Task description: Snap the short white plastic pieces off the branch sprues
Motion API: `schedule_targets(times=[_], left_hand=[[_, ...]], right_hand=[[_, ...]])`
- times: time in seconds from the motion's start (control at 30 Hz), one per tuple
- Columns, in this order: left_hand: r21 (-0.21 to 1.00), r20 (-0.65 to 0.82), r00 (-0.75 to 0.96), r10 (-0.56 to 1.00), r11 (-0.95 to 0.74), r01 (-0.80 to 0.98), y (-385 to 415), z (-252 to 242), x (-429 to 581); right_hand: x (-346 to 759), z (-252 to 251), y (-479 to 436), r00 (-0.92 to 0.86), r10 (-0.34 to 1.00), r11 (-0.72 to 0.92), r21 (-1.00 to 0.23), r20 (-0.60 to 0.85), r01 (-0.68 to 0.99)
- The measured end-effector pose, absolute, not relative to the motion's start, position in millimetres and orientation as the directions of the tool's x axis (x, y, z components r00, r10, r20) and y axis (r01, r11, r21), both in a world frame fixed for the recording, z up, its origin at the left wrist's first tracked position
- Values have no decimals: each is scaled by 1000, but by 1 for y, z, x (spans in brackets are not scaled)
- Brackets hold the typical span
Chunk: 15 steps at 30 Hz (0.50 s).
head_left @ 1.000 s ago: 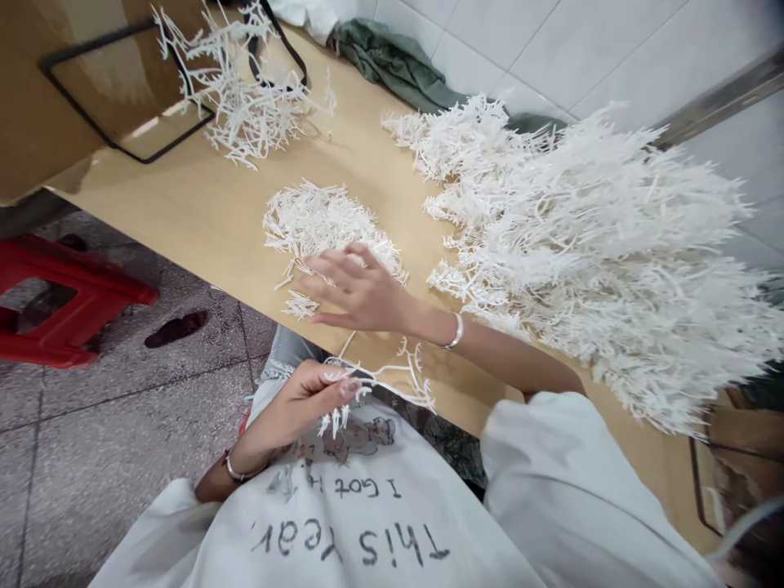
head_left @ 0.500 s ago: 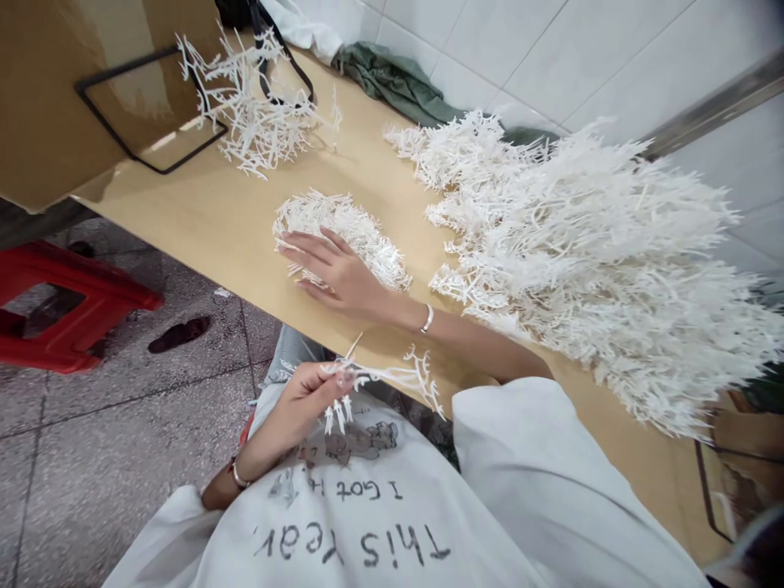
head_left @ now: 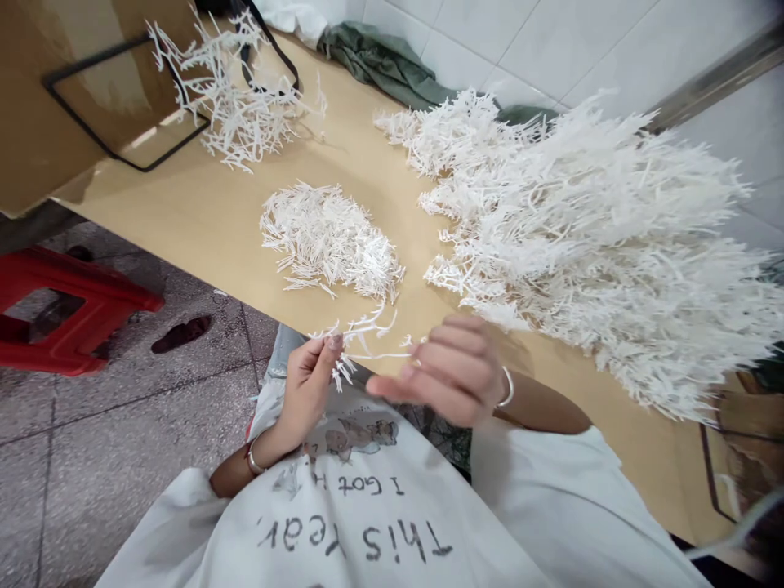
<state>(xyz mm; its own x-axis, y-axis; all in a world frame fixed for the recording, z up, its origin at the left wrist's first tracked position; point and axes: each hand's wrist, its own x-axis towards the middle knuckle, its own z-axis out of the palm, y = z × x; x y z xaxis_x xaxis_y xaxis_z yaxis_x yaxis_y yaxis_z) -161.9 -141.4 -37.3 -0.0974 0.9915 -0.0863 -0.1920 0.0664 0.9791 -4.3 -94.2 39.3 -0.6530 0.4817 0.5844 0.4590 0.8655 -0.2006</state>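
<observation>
My left hand [head_left: 308, 371] pinches a white branched plastic sprue [head_left: 366, 324] between thumb and fingers, just above my lap. Thin strands of it stretch rightward toward my right hand [head_left: 456, 371]. That hand has its fingers curled and its thumb sticking out to the left, slightly blurred. Its fingertips meet the ends of the strands; whether they grip them is hidden. Beyond both hands, a low heap of small white plastic pieces [head_left: 331, 237] lies on the table.
A large mound of white branched sprues [head_left: 581, 237] covers the table's [head_left: 202, 216] right side. A smaller tangle of sprues [head_left: 245, 114] lies far left beside a cardboard box [head_left: 91, 49]. Green cloth [head_left: 385, 61] rests along the tiled wall. A red stool [head_left: 73, 314] stands on the floor.
My right hand has left the heap of small pieces and come back toward my body, beside the sprue. The left hand still holds the sprue, now a little higher and differently angled.
</observation>
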Motion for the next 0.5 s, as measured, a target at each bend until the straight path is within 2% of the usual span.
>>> schedule_targets(times=[0.07, 0.1, 0.17, 0.23, 0.4, 0.5], left_hand=[[977, -77, -123, 989, 49, -210, -141, -39, -160], [975, -63, -132, 989, 33, -218, -140, -40, -160], [977, -17, -159, 987, -18, -214, -140, -40, -158], [981, 35, -197, 980, -71, -182, -141, -41, -157], [987, 138, -272, 952, -156, -47, -141, -40, -156], [982, 186, -294, 938, -190, 15, -140, -41, -156]], right_hand=[[-8, 29, -99, -668, 351, 908, -65, 656, 413], [-10, 26, -101, -662, 373, 896, -67, 650, 439], [-14, 21, -105, -660, 536, 831, -192, 527, 522], [-17, 18, -107, -659, 644, 765, -338, 388, 548], [-18, 15, -108, -689, 676, 704, -506, 263, 498], [-18, 13, -108, -696, 700, 605, -650, 158, 461]])
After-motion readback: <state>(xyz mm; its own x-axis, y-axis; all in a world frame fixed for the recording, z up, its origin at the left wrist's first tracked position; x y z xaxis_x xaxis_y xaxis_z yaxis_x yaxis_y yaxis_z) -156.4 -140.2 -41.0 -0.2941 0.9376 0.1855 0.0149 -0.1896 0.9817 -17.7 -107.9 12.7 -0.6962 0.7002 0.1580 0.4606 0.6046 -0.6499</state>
